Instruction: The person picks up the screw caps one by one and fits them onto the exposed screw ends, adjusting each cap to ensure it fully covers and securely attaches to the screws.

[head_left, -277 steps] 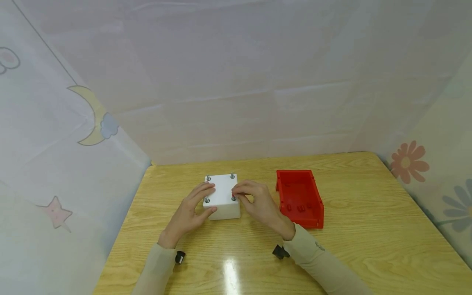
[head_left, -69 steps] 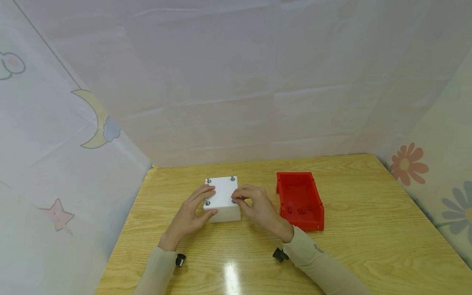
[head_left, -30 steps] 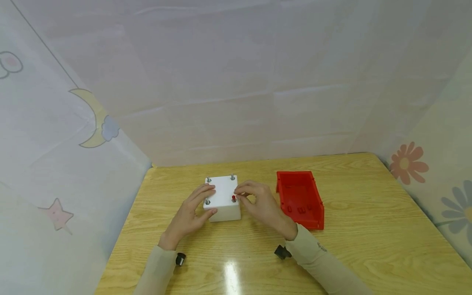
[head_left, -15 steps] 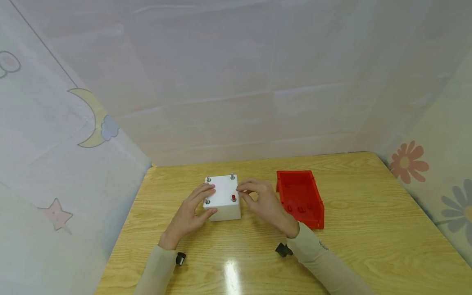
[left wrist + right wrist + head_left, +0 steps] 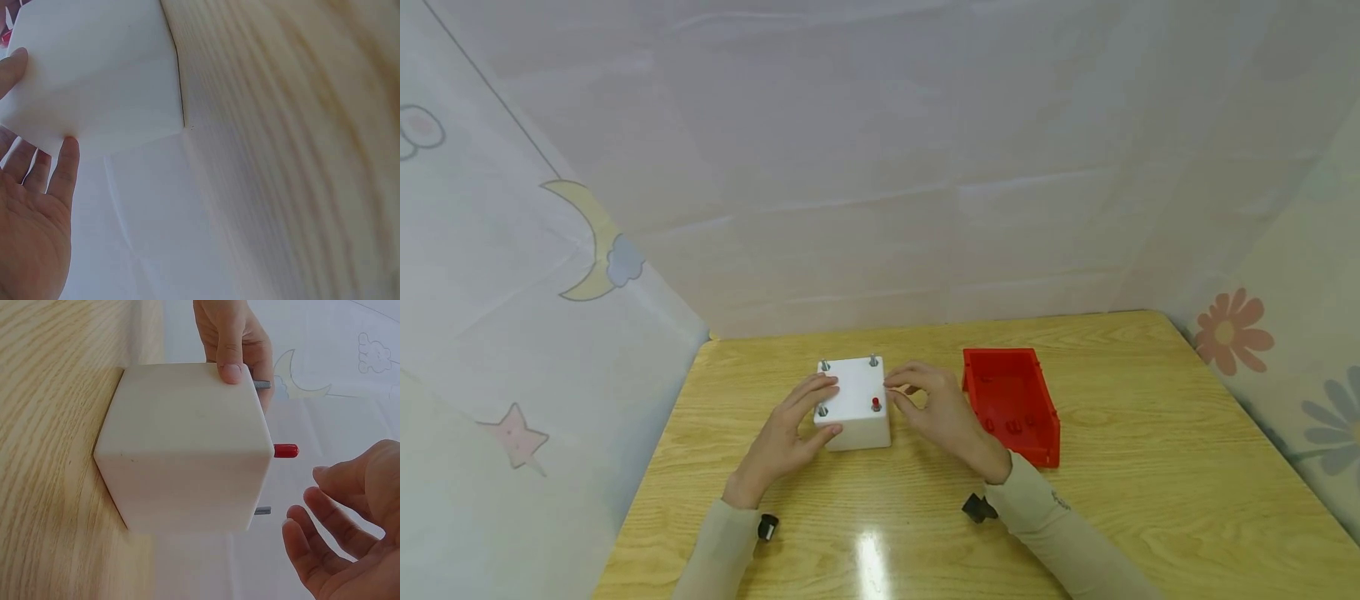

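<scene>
A white block (image 5: 857, 387) sits on the wooden table, with a metal bolt standing up near each corner of its top. The near right bolt wears a small red cap (image 5: 286, 450); the far right bolt (image 5: 262, 510) is bare. My left hand (image 5: 790, 433) holds the block from the left, thumb against the near side and fingers over the top edge. Just right of the block hovers my right hand (image 5: 936, 408), holding nothing, its fingers loosely bent. In the right wrist view its fingertips (image 5: 320, 472) are apart from the red cap.
A red bin (image 5: 1051, 400) stands to the right of the block, behind my right hand, with several small red pieces (image 5: 1013, 427) on its floor. Patterned cloth walls (image 5: 880, 167) rise at the back and sides of the table (image 5: 1150, 467).
My right hand's fingers were at the near right bolt; they have let go and drawn back to the right, uncovering the red cap on it. The left hand and block have stayed put.
</scene>
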`<state>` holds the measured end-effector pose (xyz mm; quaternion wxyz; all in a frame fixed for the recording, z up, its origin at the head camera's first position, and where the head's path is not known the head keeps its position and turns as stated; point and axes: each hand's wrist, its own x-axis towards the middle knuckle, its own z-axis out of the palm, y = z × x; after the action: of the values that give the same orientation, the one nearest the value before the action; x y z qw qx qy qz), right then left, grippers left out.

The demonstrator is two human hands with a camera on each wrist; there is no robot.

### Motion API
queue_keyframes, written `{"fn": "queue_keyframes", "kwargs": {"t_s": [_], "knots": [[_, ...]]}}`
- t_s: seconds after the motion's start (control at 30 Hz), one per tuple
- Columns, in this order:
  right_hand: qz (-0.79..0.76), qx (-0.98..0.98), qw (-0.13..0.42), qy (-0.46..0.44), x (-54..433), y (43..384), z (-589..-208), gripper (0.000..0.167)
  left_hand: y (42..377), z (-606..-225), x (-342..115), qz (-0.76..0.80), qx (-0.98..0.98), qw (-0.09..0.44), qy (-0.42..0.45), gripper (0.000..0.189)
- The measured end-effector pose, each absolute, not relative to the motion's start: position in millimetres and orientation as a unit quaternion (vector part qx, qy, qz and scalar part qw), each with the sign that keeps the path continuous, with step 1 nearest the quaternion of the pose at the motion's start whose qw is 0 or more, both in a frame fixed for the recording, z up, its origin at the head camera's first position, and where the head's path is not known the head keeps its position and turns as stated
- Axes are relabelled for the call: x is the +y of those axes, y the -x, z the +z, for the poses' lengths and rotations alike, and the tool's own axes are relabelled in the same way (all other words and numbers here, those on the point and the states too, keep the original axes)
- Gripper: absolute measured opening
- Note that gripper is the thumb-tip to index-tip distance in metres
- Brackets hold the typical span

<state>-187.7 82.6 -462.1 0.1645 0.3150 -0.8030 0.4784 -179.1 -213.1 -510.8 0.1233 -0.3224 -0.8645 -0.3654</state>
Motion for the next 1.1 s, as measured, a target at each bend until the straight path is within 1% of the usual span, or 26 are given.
{"fn": "queue_keyframes", "kwargs": {"t_s": [0.4, 0.6, 1.1], "knots": [[0.461, -0.814, 0.169, -0.309, 85.8, 186.8, -460.1, 0.014, 178.3, -510.3, -213.3, -0.365, -0.864, 0.123, 0.323, 0.059], [0.463, -0.816, 0.162, -0.305, 87.6, 186.7, -459.2, 0.017, 177.7, -508.7, -212.4, -0.363, -0.865, 0.123, 0.324, 0.059], [0.460, -0.828, 0.144, -0.288, 92.6, 187.7, -456.4, 0.014, 176.4, -507.6, -212.1, -0.363, -0.865, 0.122, 0.323, 0.059]]}}
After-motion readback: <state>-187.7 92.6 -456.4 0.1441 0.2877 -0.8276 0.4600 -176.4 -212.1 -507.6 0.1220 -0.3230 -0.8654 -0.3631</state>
